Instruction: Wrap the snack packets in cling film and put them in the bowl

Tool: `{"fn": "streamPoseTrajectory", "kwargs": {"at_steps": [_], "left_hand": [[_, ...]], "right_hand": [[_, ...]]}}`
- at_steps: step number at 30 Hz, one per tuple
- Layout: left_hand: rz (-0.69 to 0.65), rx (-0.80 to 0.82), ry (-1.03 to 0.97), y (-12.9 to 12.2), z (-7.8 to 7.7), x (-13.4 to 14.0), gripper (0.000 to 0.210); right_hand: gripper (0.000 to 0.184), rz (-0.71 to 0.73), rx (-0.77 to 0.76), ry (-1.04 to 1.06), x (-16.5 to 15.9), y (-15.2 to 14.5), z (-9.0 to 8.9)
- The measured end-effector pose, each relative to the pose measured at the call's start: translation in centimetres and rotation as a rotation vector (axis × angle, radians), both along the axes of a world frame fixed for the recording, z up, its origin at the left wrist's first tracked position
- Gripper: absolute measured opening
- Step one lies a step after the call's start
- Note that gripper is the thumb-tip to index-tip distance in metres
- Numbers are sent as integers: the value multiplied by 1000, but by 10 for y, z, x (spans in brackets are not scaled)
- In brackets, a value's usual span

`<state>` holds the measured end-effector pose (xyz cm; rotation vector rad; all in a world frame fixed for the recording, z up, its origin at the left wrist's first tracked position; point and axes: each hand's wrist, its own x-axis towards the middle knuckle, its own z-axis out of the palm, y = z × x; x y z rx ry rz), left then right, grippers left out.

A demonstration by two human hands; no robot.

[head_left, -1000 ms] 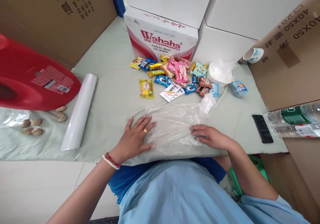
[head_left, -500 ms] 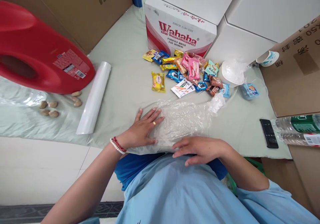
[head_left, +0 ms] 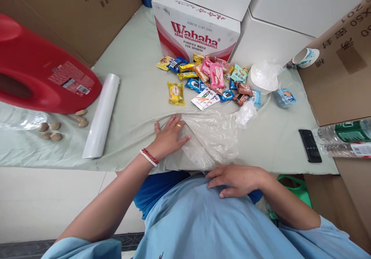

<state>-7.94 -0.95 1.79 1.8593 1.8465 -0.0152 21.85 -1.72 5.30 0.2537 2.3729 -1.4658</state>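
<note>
Plastic bag [head_left: 216, 133] being pressed at left by splayed left hand [head_left: 168, 137], near edge being flanked by loose-fingered right hand [head_left: 234, 178]

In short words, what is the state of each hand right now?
Left hand: open and spread, touching the clear plastic.
Right hand: open, near the plastic; no held thing visible.

Your cloth-covered table [head_left: 139, 81] carries a red jug [head_left: 46, 70] and white roll [head_left: 101, 116] at left of frame, 4 brown round pieces [head_left: 55, 126] below the jug. You have a Wahaha carton [head_left: 197, 31] at upper centre, wrapped snacks [head_left: 216, 75] before it, clear plastic sheeting [head_left: 218, 133] mid-frame, a black phone [head_left: 310, 146] at right.
</note>
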Motion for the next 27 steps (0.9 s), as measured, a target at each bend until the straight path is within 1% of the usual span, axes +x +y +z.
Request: {"fn": "streamPoseTrajectory", "kwargs": {"at_steps": [2, 4, 6, 8, 10, 11, 12, 13, 14, 15, 18, 20, 22, 24, 26, 27], "left_hand": [[-20, -28, 56, 2, 4, 3, 68], [-77, -74, 70, 3, 6, 0, 79], [-147, -129, 75, 3, 7, -5, 98], [-210, -168, 96, 2, 7, -11, 120], [-252, -182, 124, 2, 6, -15, 132], [-266, -183, 132, 1, 6, -15, 134], [-276, -183, 135, 1, 6, -15, 136], [-282, -185, 136, 1, 7, -15, 136], [-284, -187, 135, 0, 8, -15, 136], [-283, -187, 130, -1, 8, -15, 136], [-297, -160, 87, -6, 10, -19, 129], [-325, -132, 41, -11, 10, -28, 117], [-331, -109, 9, -17, 9, -39, 103], [-296, -73, 7, -24, 10, -47, 89], [-213, 18, 21, -33, 18, -47, 73], [-141, 100, 29, -38, 24, -42, 63]], "right_hand": [[53, -32, -29, -4, 16, -7, 0], [53, -69, -94, -7, 38, -8, 6], [54, -115, -161, -3, 63, -1, 21], [54, -169, -177, 25, 82, 14, 42], [50, -239, -109, 81, 86, 32, 60], [47, -281, -41, 111, 81, 40, 64], [43, -322, 47, 138, 71, 46, 65], [40, -352, 148, 157, 56, 50, 61], [38, -359, 252, 169, 38, 51, 53], [38, -332, 346, 179, 17, 49, 42], [46, -124, 507, 205, -46, 28, 2], [51, -42, 582, 216, -76, 7, -21], [54, -25, 636, 221, -92, -11, -37], [59, -36, 667, 220, -97, -23, -45], [61, -55, 674, 206, -98, -27, -50], [61, -63, 669, 200, -98, -27, -52]]}}
